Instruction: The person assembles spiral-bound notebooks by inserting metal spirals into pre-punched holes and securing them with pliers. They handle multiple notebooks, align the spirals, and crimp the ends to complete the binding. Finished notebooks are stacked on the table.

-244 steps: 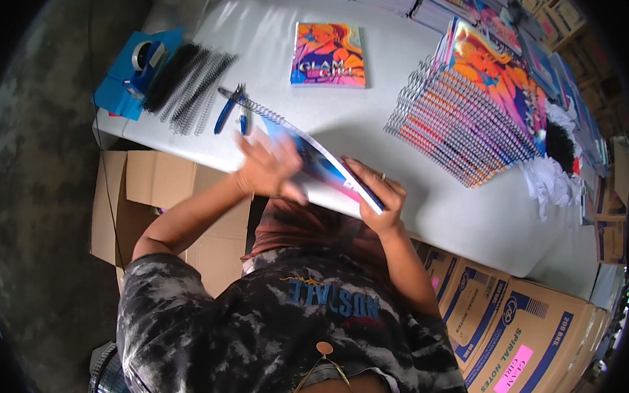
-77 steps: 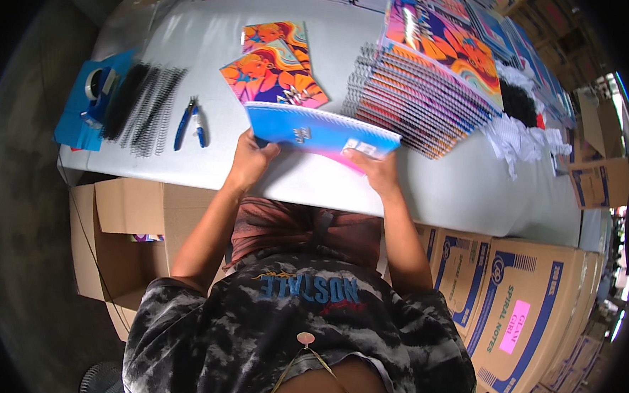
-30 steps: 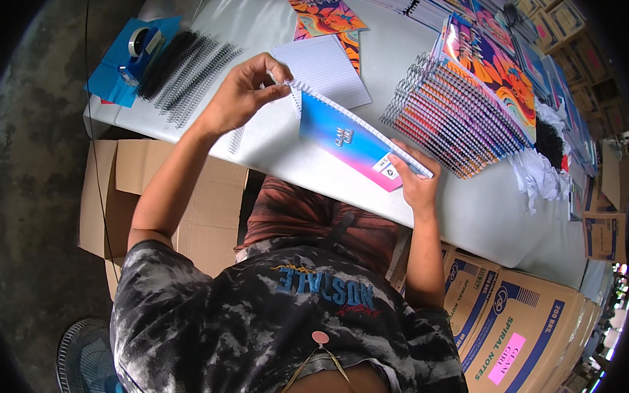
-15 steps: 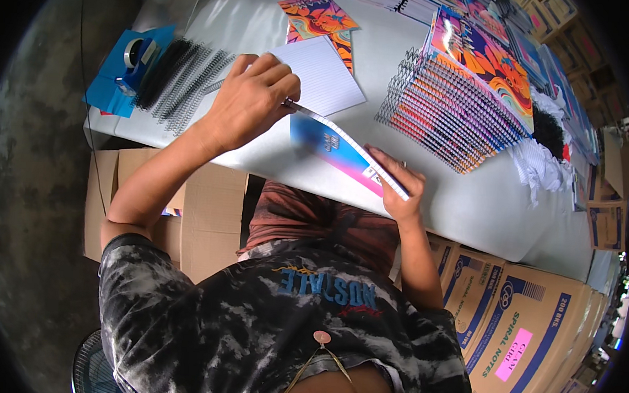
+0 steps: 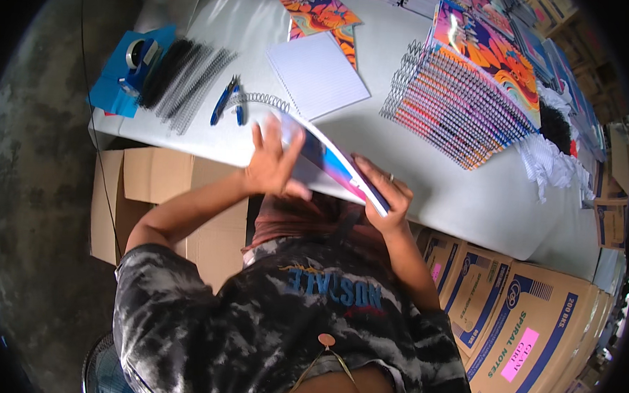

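My right hand (image 5: 386, 192) grips one end of a notebook (image 5: 344, 171) with a blue and pink cover, held tilted over the table's near edge. Beside the notebook's other end, my left hand (image 5: 277, 157) has its fingers spread; they are smeared by motion, and I cannot tell whether they touch the cover. A wire coil (image 5: 262, 100) sticks out past that end of the notebook in a curve. Blue-handled pliers (image 5: 227, 103) lie on the table where the coil ends. Farther back rests a lined sheet stack (image 5: 319, 76), over brightly patterned covers (image 5: 323, 13).
Loose dark coils (image 5: 182, 79) lie at the left, near a tape dispenser (image 5: 140, 63) on a blue sheet. Spiral notebooks (image 5: 468, 108) are stacked at the right, with crumpled cloth (image 5: 549, 162) alongside. Cardboard boxes (image 5: 528, 336) stand at the lower right; an opened carton (image 5: 218, 198) is below the table's left.
My left hand has come away from the coil end, moved down and spread its fingers. The pliers and projecting coil now show. My right hand and the notebook have shifted slightly left and nearer.
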`<state>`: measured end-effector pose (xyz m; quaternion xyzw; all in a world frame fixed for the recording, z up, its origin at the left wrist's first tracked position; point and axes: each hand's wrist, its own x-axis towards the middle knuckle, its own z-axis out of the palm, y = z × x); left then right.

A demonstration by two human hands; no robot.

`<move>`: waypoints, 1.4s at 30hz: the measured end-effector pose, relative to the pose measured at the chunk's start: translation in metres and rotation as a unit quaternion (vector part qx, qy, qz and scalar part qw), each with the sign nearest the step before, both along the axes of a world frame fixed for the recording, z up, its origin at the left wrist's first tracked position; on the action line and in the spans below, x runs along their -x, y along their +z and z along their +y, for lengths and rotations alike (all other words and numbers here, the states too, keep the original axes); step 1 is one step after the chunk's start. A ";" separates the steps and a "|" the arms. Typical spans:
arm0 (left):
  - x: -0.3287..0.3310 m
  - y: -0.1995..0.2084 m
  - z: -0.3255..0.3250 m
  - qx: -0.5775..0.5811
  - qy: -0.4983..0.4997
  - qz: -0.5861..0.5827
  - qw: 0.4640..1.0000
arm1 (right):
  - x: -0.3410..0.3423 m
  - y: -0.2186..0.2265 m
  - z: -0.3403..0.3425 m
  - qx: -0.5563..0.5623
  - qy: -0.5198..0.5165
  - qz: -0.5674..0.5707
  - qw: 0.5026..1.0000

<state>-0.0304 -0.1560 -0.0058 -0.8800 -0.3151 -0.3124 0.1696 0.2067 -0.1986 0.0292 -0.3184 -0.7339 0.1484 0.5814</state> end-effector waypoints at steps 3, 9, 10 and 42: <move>0.005 0.055 0.046 -0.234 0.031 -0.131 0.963 | 0.000 0.003 -0.003 -0.010 0.003 -0.030 1.000; 0.004 -0.014 -0.013 -0.028 -0.021 0.063 0.997 | 0.000 -0.006 0.000 0.000 -0.018 -0.017 1.000; 0.002 -0.005 -0.001 -0.189 -0.089 -0.006 0.978 | 0.004 -0.005 -0.006 -0.014 -0.002 -0.015 1.000; -0.030 0.005 -0.014 -0.011 -0.129 -0.102 0.986 | 0.024 -0.005 0.009 0.007 0.021 -0.009 1.000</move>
